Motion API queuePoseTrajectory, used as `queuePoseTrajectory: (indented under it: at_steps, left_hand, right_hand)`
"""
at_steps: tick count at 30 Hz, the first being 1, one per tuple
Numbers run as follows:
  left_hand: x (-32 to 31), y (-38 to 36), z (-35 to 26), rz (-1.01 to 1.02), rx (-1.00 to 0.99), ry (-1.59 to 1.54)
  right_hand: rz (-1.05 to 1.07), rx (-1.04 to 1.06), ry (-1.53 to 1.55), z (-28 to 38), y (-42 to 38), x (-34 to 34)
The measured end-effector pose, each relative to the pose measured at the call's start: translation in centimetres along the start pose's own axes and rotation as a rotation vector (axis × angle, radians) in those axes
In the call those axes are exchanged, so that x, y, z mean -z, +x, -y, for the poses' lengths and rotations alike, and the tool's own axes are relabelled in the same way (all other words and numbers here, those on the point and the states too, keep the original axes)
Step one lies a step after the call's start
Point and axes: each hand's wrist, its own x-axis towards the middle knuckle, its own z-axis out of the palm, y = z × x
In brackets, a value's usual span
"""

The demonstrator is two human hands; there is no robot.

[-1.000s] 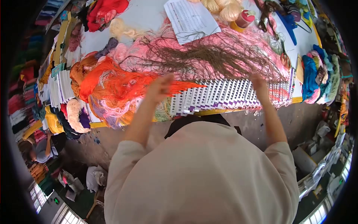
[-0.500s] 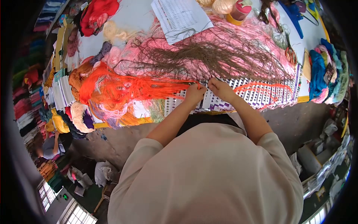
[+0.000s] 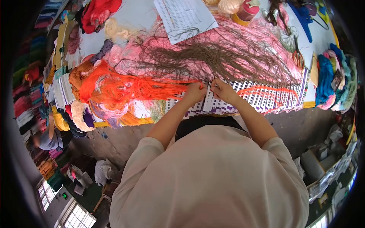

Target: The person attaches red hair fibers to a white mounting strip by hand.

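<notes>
My left hand (image 3: 195, 93) is closed in a pinch at the right end of the orange thread bundle (image 3: 140, 86), with a bit of orange showing between its fingers. Close beside it, my right hand (image 3: 223, 91) is also closed, fingertips pressed together; what they hold is too small to make out. Under both hands lies a row of white cards with punched holes and purple marks (image 3: 266, 95). Orange strands (image 3: 281, 88) lie across the cards on the right. Dark brown threads (image 3: 213, 55) spread over pink threads (image 3: 152, 40) just beyond my hands.
A printed sheet (image 3: 186, 19) lies at the back of the table beside a cone of dark pink thread (image 3: 247, 11). Scissors (image 3: 297, 57) rest at the right. Blue skeins (image 3: 325, 79) hang over the right edge. A co-worker (image 3: 50, 138) is at the far left.
My left hand has shifted slightly left, away from the right hand, which stays nearly in place. The view has tilted a little. The co-worker at the far left has moved an arm.
</notes>
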Motion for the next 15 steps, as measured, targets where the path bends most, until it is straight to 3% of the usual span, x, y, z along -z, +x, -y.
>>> queuePoseTrajectory:
  at_steps: [2, 3, 6, 12, 13, 15]
  left_hand:
    - [2.4, 0.1, 0.7, -0.240, -0.179, 0.514]
    - [3.5, 0.1, 0.8, -0.258, -0.125, 0.305]
    - [4.7, -0.4, 1.5, -0.206, -0.094, 0.059]
    - [4.4, 0.3, 2.0, -0.176, -0.038, -0.105]
    - [4.0, 0.3, 1.9, -0.177, -0.038, -0.107]
    - [3.0, 0.6, 1.7, -0.316, -0.083, 0.239]
  right_hand:
    - [-0.002, -0.016, -0.031, -0.2, -0.1, 0.0]
    - [-0.011, -0.032, -0.063, -0.4, 0.0, 0.1]
    - [-0.007, 0.023, -0.058, -1.2, 0.3, 0.0]
    - [-0.001, 0.024, -0.090, -0.9, 0.1, 0.0]
    - [-0.005, 0.033, -0.100, -0.8, 0.1, -0.1]
    - [-0.002, 0.035, -0.109, -1.1, 0.3, -0.1]
